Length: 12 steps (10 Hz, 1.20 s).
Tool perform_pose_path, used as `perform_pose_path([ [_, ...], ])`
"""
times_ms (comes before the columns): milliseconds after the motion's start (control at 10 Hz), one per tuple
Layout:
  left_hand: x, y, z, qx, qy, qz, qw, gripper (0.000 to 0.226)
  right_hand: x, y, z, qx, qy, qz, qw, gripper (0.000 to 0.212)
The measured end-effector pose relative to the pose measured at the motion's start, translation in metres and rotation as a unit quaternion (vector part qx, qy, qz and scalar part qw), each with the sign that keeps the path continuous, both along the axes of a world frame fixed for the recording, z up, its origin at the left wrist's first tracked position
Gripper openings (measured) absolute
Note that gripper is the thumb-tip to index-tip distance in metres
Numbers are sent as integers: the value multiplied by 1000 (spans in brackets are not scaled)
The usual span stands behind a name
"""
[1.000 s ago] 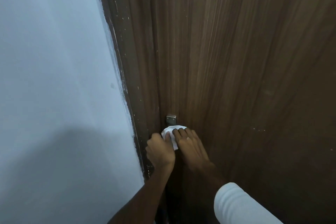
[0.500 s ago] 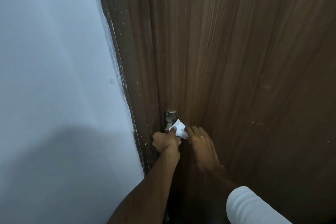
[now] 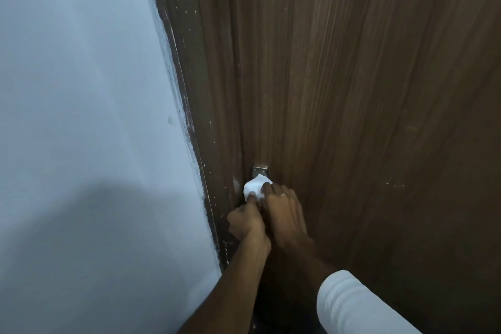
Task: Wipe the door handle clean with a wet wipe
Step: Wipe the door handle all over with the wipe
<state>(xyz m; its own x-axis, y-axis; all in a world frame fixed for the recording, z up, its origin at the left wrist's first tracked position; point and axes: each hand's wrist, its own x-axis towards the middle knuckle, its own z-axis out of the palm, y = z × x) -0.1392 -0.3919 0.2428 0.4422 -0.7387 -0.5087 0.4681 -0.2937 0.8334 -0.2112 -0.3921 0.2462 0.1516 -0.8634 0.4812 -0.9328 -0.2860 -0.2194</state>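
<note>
A metal door handle (image 3: 259, 170) is fixed to the dark wooden door near its left edge; only its top mounting plate shows. A white wet wipe (image 3: 253, 189) is wrapped over the handle just below that plate. My left hand (image 3: 246, 221) presses a finger on the wipe from the left. My right hand (image 3: 284, 211) lies over the handle from the right, with its fingertips on the wipe. The rest of the handle is hidden under the wipe and both hands.
The brown wood-grain door (image 3: 352, 89) fills the right side. Its dark frame (image 3: 187, 89) runs down the middle, with chipped paint along the edge. A pale blue-white wall (image 3: 81, 116) takes up the left. A white sleeve (image 3: 357, 306) covers my right forearm.
The wipe has moved from a loose corner held beside the handle to a bunch wrapped over it. My right hand has come back left onto the wipe and handle.
</note>
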Motion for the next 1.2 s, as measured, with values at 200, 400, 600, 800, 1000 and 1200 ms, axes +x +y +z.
perform_pose_path([
  [200, -6, -16, 19, -13, 55, 16, 998, 17, -9, -6, -4, 65, -114, 36, 991, 21],
  [400, -6, -21, 11, -30, 143, 23, 989, 29, -12, 2, 29, -38, 1, 61, 997, 14],
  [600, -4, -23, 20, -42, 132, 47, 989, 12, -23, -16, 41, -62, 121, 149, 980, 19],
  [800, -15, -34, 10, -27, 86, 37, 995, 19, -26, -48, 52, -68, 210, 186, 957, 38],
  [1000, -19, -44, 6, -28, 71, 39, 996, 35, -34, -43, 34, -104, 276, 200, 934, 31],
  [1200, -19, -38, 12, 13, 14, 30, 999, 49, -40, -35, 19, -89, 196, 168, 962, 33],
])
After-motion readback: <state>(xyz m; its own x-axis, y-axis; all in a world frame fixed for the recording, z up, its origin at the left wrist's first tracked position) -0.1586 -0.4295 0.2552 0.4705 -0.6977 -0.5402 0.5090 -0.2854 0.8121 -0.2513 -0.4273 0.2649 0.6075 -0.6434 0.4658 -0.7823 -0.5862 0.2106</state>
